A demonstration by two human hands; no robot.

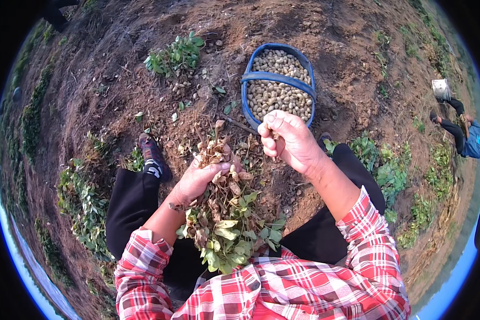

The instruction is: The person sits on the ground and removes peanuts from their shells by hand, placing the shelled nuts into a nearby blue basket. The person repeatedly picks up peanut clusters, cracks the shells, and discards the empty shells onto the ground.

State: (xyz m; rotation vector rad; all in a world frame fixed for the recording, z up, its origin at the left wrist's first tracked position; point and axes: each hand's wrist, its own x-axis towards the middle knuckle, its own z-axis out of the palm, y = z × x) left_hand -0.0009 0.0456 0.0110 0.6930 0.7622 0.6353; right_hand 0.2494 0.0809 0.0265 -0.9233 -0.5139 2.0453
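Observation:
My left hand (203, 175) grips a bunch of peanut plants (228, 236) around the stems, roots pointing away from me and leaves hanging over my lap. Several peanut pods (234, 186) dangle from the bunch beside my thumb. Raised to the right, my right hand (288, 138) has its fingers curled and pinched around something small and pale, likely peanut pods, mostly hidden by the fingers. Just beyond that hand stands a blue plastic basket (245, 105) with an arched handle, holding a heap of picked peanuts (280, 96).
Peanut plants lie on the soil to my left (84, 208) and right (392, 172). A small clump of leaves (178, 56) with loose pods sits left of the basket. Far right, another person (470, 140) sits near a pale bucket (441, 89). My shoe (154, 156) rests at left.

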